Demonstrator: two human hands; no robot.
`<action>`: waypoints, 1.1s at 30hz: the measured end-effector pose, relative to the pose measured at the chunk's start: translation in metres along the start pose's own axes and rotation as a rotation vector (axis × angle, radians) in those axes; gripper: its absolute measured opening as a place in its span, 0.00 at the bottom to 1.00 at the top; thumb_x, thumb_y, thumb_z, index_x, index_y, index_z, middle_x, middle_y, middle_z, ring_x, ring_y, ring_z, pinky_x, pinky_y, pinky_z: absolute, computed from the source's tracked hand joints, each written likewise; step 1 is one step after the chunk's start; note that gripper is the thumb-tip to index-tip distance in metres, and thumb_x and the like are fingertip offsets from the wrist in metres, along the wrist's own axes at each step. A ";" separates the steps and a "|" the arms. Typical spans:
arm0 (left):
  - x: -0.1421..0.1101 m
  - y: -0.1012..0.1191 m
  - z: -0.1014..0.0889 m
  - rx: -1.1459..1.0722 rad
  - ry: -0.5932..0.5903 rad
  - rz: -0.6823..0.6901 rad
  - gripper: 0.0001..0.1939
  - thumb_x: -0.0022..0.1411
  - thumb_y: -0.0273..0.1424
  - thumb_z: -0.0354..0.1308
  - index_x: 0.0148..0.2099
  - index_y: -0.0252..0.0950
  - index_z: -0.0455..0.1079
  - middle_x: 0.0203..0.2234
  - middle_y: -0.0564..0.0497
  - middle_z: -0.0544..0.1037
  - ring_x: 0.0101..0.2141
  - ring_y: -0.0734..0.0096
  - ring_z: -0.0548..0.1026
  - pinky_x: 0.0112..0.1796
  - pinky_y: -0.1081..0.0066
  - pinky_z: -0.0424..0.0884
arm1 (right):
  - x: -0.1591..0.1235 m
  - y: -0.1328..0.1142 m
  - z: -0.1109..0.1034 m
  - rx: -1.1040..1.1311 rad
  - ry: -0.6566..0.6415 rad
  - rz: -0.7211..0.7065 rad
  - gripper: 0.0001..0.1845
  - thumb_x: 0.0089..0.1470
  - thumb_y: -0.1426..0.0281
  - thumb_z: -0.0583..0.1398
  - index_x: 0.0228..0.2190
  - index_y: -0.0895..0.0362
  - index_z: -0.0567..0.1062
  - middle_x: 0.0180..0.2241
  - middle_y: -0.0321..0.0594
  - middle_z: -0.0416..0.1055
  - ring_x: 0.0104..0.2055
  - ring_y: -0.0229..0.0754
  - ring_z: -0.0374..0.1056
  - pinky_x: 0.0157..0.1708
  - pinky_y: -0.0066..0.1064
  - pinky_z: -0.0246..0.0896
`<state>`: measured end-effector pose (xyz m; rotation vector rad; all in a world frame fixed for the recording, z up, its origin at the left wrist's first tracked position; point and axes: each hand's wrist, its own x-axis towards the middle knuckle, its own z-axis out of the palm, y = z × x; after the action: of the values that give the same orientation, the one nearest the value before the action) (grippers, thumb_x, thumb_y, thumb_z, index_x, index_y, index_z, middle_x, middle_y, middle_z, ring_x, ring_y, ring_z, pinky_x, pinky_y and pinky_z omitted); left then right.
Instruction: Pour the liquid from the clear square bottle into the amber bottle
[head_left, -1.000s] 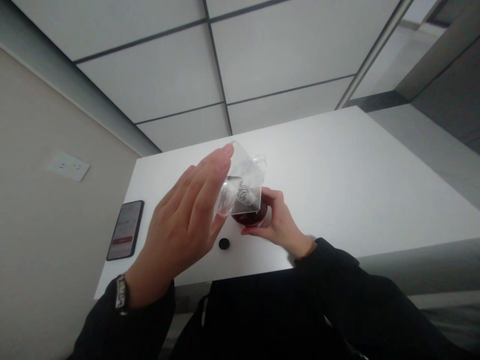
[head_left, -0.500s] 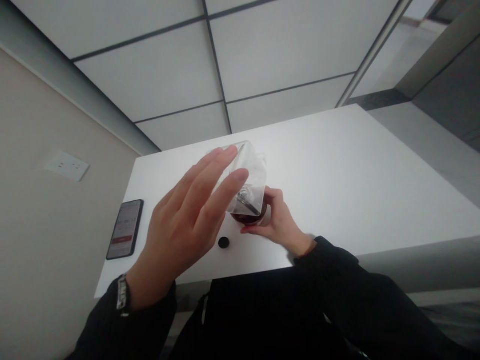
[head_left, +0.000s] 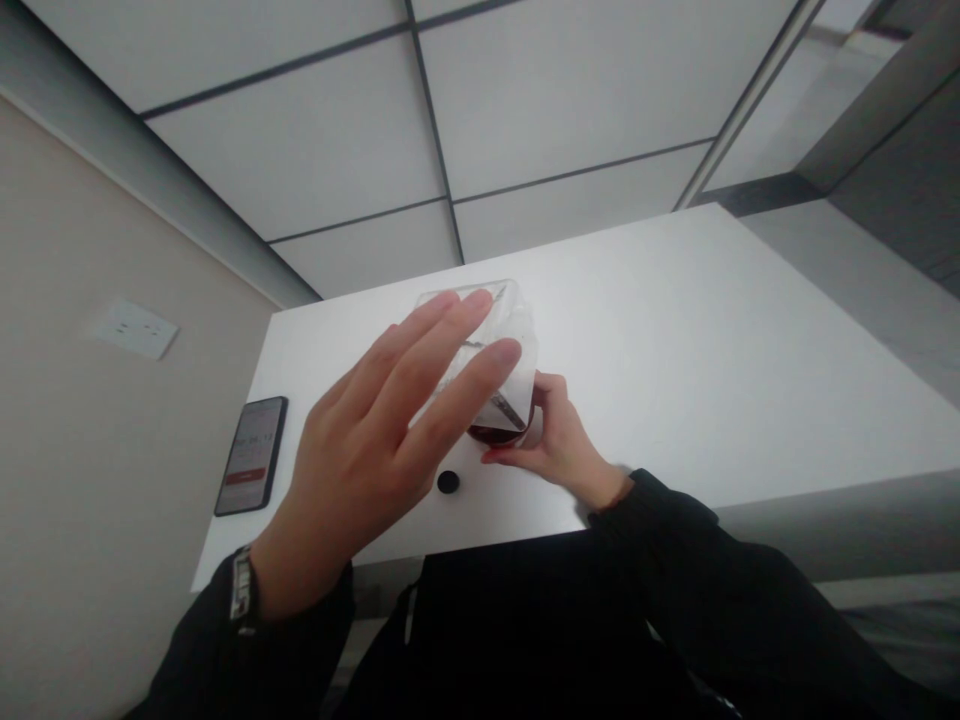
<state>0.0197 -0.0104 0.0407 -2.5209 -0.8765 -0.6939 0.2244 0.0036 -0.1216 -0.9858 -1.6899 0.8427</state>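
The right hand [head_left: 568, 445] pinches a dark-red jar [head_left: 495, 434] (left hand [head_left: 352, 480], fingers spread over a clear packet [head_left: 504, 325]).

Soft, even overhead light, faint shadows, a washed-out white table [head_left: 600, 330], slight blur, wide-angle bending toward the edges

Dark red liquid [head_left: 493, 435] in a jar [head_left: 528, 418], black sleeves [head_left: 675, 545], white tabletop [head_left: 712, 340], pale ceiling tiles [head_left: 292, 130] with dark grid lines.
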 end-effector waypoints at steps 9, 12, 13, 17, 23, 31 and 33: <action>0.002 0.000 -0.001 -0.029 -0.003 0.014 0.35 0.71 0.21 0.59 0.75 0.39 0.54 0.69 0.39 0.71 0.71 0.50 0.67 0.67 0.47 0.73 | -0.001 0.001 0.000 0.010 0.001 0.018 0.55 0.41 0.51 0.79 0.61 0.50 0.59 0.58 0.52 0.71 0.61 0.61 0.72 0.59 0.59 0.72; 0.003 0.000 -0.002 -0.014 0.002 0.020 0.30 0.72 0.21 0.58 0.72 0.38 0.59 0.68 0.39 0.72 0.71 0.52 0.67 0.66 0.49 0.74 | -0.001 0.000 0.000 0.007 -0.001 0.037 0.55 0.40 0.53 0.79 0.61 0.50 0.59 0.58 0.52 0.72 0.61 0.61 0.72 0.59 0.59 0.72; 0.004 0.001 -0.002 -0.007 0.000 0.019 0.29 0.72 0.21 0.58 0.71 0.39 0.60 0.68 0.40 0.73 0.71 0.53 0.67 0.66 0.49 0.74 | -0.001 0.000 0.000 0.007 -0.002 0.040 0.56 0.39 0.53 0.79 0.61 0.50 0.60 0.57 0.52 0.72 0.60 0.61 0.72 0.59 0.59 0.72; 0.005 0.001 -0.002 -0.004 0.001 0.048 0.27 0.70 0.19 0.59 0.69 0.34 0.63 0.67 0.37 0.73 0.70 0.52 0.68 0.67 0.49 0.73 | -0.002 0.000 0.001 0.018 0.001 0.030 0.55 0.41 0.51 0.79 0.61 0.50 0.59 0.57 0.51 0.72 0.60 0.60 0.73 0.58 0.58 0.73; 0.006 0.002 -0.003 -0.045 -0.020 0.015 0.33 0.71 0.20 0.56 0.74 0.43 0.56 0.68 0.43 0.72 0.70 0.52 0.68 0.67 0.48 0.73 | -0.002 0.000 0.002 0.025 0.008 0.017 0.53 0.42 0.49 0.78 0.61 0.49 0.60 0.58 0.50 0.71 0.61 0.59 0.72 0.59 0.59 0.72; 0.006 0.003 -0.002 -0.047 -0.013 0.020 0.34 0.71 0.20 0.57 0.74 0.44 0.58 0.68 0.44 0.72 0.70 0.51 0.68 0.67 0.47 0.73 | -0.002 0.001 0.002 0.030 0.008 0.037 0.54 0.40 0.50 0.79 0.61 0.49 0.61 0.57 0.50 0.71 0.60 0.60 0.72 0.59 0.59 0.72; 0.006 0.003 -0.003 -0.049 -0.011 0.022 0.34 0.70 0.20 0.57 0.74 0.43 0.58 0.69 0.43 0.72 0.70 0.51 0.69 0.67 0.47 0.73 | -0.001 0.002 0.003 0.031 0.007 0.035 0.54 0.40 0.50 0.79 0.61 0.49 0.61 0.57 0.50 0.72 0.60 0.60 0.73 0.59 0.59 0.72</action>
<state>0.0249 -0.0106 0.0458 -2.5757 -0.8442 -0.7029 0.2225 0.0030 -0.1244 -0.9987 -1.6527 0.8852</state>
